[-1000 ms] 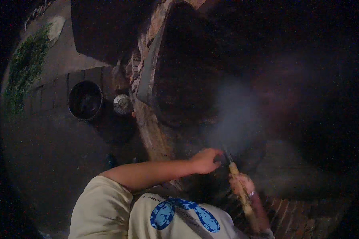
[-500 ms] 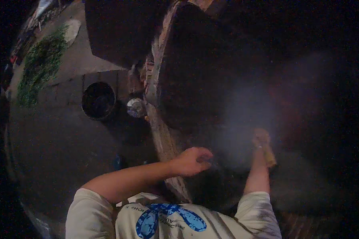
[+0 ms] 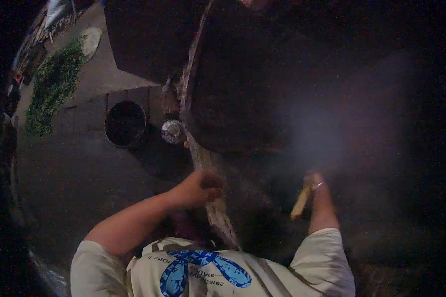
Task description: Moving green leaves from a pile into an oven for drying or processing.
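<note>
My right hand (image 3: 313, 179) is closed round a pale yellowish wooden handle (image 3: 300, 204), whose free end points back toward me. Whatever lies beyond that hand is lost in smoke or steam and darkness. Over the pale ledge (image 3: 215, 213) is my left hand (image 3: 202, 189), with its fingers curled in. Shadow hides what those fingers hold, if anything.
A dark round bucket (image 3: 126, 123) stands on the floor to the left, beside a small silvery round object (image 3: 172, 131) by the ledge. Green leaves (image 3: 57, 84) lie heaped at the far left. A grey haze (image 3: 319, 133) hangs ahead of my right hand.
My left hand has moved left, from the dark area beyond the ledge to above it. My right hand has drawn slightly nearer and left, and the handle's free end has swung from right to left.
</note>
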Motion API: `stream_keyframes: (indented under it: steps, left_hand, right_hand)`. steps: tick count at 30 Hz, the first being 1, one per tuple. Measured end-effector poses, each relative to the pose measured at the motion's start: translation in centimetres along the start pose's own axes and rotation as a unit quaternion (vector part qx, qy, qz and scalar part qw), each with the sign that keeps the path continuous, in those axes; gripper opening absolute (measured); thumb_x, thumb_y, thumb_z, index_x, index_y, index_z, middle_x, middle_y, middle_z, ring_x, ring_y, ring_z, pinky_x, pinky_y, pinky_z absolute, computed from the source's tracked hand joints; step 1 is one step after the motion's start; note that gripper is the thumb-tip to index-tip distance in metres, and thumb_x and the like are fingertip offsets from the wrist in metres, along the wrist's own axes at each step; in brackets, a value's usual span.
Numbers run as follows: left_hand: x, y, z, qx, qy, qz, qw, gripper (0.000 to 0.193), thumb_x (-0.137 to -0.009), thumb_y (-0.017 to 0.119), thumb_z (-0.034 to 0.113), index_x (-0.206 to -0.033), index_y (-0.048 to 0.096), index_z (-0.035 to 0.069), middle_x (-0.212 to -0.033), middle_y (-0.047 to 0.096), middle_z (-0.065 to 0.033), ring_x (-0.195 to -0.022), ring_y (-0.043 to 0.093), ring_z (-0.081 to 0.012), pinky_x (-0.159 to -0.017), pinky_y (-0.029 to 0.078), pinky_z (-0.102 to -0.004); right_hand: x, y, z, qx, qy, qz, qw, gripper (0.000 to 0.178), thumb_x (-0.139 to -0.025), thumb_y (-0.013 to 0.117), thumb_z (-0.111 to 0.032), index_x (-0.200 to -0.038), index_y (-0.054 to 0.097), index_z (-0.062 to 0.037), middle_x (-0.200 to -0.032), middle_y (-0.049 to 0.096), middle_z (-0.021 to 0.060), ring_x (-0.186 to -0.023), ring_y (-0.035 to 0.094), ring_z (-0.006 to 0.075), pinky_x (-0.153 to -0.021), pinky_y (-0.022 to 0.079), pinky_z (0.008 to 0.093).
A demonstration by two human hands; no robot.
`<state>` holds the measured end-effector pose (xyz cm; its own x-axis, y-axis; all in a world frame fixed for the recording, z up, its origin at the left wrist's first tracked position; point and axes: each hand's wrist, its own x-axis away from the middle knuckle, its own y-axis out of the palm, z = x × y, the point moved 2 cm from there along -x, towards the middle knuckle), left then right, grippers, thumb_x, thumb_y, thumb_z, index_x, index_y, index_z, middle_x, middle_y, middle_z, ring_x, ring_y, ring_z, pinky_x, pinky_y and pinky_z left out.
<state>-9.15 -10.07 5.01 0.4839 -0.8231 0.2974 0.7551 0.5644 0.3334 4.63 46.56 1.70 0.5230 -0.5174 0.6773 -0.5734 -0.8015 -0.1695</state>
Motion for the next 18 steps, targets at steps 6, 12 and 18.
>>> stream_keyframes:
  steps: [6, 12, 18]
  left_hand:
    - [0.6, 2.3, 0.8, -0.046, 0.074, -0.094, 0.992, 0.020, -0.071, 0.056, 0.014, -0.086, 0.056, 0.002, -0.083, 0.057, -0.0075, -0.071, 0.053, -0.0141, -0.066, 0.043, -0.0276]
    - [0.5, 1.5, -5.9, -0.119, 0.156, -0.131, 0.972, 0.020, -0.069, 0.058, 0.018, -0.084, 0.057, 0.005, -0.078, 0.058, -0.0053, -0.068, 0.052, -0.0138, -0.065, 0.042, -0.0278]
    - [1.9, 1.2, -8.5, -0.122, 0.158, -0.141, 0.970, 0.019, -0.065, 0.058, 0.019, -0.078, 0.059, 0.004, -0.071, 0.057, -0.0069, -0.061, 0.053, -0.0131, -0.055, 0.042, -0.0274]
  right_hand:
    - [15.1, 11.3, 11.7, 0.081, 0.125, 0.017, 0.989, 0.017, -0.067, 0.056, -0.022, -0.063, 0.046, -0.0090, -0.053, 0.044, 0.0050, -0.044, 0.046, 0.0198, -0.040, 0.041, 0.0324]
    - [30.6, 15.8, 14.6, 0.074, 0.196, -0.023, 0.977, 0.013, -0.066, 0.056, -0.013, -0.069, 0.046, -0.0059, -0.055, 0.045, 0.0031, -0.044, 0.046, 0.0150, -0.039, 0.041, 0.0302]
    - [33.4, -8.8, 31.6, 0.224, -0.013, -0.082, 0.971, 0.014, -0.068, 0.056, -0.013, -0.076, 0.048, -0.0058, -0.058, 0.046, 0.0020, -0.045, 0.046, 0.0131, -0.041, 0.041, 0.0268]
